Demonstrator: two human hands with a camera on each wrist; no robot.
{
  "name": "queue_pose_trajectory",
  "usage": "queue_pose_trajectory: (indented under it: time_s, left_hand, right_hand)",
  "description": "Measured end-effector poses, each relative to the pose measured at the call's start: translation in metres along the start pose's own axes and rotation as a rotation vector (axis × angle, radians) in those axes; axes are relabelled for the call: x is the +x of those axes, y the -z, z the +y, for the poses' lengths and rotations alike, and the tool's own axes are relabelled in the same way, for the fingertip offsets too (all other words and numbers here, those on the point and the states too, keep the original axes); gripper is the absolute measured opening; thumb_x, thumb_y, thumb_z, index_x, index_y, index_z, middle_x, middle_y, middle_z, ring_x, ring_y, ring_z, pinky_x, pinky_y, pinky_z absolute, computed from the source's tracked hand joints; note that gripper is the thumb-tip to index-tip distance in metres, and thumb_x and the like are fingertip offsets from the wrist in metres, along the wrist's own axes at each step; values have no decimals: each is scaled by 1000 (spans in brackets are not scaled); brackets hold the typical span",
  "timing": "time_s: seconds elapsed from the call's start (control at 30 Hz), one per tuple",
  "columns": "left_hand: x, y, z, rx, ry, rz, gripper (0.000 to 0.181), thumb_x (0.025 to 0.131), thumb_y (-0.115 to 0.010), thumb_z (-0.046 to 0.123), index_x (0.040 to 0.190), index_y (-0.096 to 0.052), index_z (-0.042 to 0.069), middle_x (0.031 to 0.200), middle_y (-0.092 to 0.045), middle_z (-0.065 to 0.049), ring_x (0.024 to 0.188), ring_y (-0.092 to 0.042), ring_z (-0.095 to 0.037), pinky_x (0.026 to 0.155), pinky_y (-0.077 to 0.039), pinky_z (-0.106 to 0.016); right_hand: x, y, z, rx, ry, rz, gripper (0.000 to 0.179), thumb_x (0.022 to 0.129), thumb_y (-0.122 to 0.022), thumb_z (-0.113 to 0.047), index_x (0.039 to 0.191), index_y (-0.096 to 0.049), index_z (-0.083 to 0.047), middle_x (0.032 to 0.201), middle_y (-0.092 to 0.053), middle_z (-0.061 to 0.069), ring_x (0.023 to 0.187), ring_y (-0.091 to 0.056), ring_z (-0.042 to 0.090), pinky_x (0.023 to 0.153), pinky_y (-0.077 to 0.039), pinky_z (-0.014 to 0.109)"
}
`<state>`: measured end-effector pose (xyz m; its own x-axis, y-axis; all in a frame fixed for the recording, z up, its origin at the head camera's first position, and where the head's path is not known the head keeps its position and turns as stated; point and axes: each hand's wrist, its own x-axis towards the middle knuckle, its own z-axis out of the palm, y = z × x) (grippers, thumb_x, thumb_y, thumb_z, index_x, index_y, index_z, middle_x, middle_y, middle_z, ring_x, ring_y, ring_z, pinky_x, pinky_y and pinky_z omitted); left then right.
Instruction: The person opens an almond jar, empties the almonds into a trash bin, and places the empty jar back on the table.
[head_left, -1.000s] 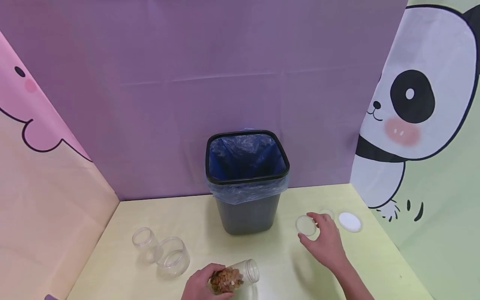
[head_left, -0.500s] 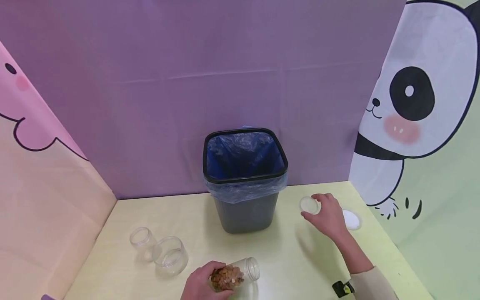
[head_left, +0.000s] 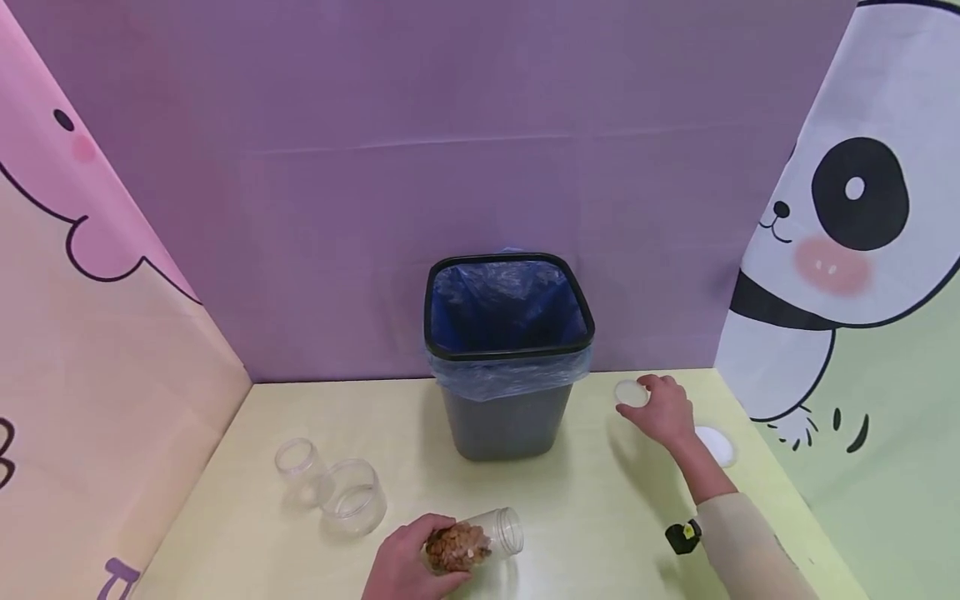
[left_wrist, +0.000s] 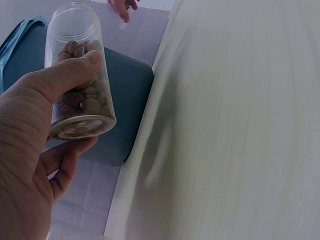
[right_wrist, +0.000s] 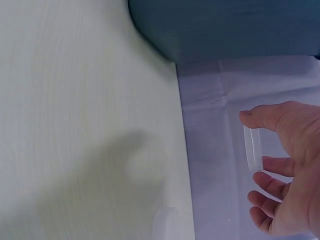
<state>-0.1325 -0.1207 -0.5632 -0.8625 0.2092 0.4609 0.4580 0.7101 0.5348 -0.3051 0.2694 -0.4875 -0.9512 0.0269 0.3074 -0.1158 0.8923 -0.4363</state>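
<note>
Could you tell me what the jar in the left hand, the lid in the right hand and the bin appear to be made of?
The jar looks like clear, glossy plastic: the brown nuts show through its wall. The lid seems translucent, slightly frosted plastic; the fingers show faintly behind it. The bin appears to be dark grey matte plastic, lined with a thin, crinkled blue film bag.

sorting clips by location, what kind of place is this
Most likely a staged recording booth, not a lived-in room: a pale tabletop boxed in by cloth backdrops, plain purple behind and a cartoon panda at the right. On it stand a lined bin and empty clear jars.
</note>
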Motion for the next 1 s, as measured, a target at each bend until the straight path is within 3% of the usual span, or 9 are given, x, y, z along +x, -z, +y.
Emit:
queue_pose_trajectory:
  time_s: [0.47, 0.77, 1.0]
  left_hand:
    - [-2, 1, 6, -19, 1, 2, 61, 48, -82, 47, 102, -56, 32, 90, -57, 22, 71, -51, 1, 60, -42, -23]
    - [-2, 2, 8, -18, 36, -36, 60, 50, -81, 48, 102, -56, 32, 91, -56, 22, 72, -50, 0, 61, -42, -24]
    - [-1, 2, 9, -25, 27, -51, 59, 53, -80, 47, 103, -56, 29, 92, -58, 18, 74, -52, -3, 61, -43, -26]
  right_hand:
    - [24, -20, 33, -83, -141, -186, 65, 71, -65, -44, 114, -51, 1, 106, -46, 27, 96, -41, 48, 69, -32, 59]
    - [20, -28, 43, -71, -191, -240, 65, 72, -64, -43, 117, -48, 2, 109, -43, 29, 98, -38, 49, 72, -29, 60]
    - [16, -32, 45, -66, -221, -259, 65, 72, -63, -44, 117, -48, 2, 108, -43, 29, 98, -36, 48, 72, -29, 59]
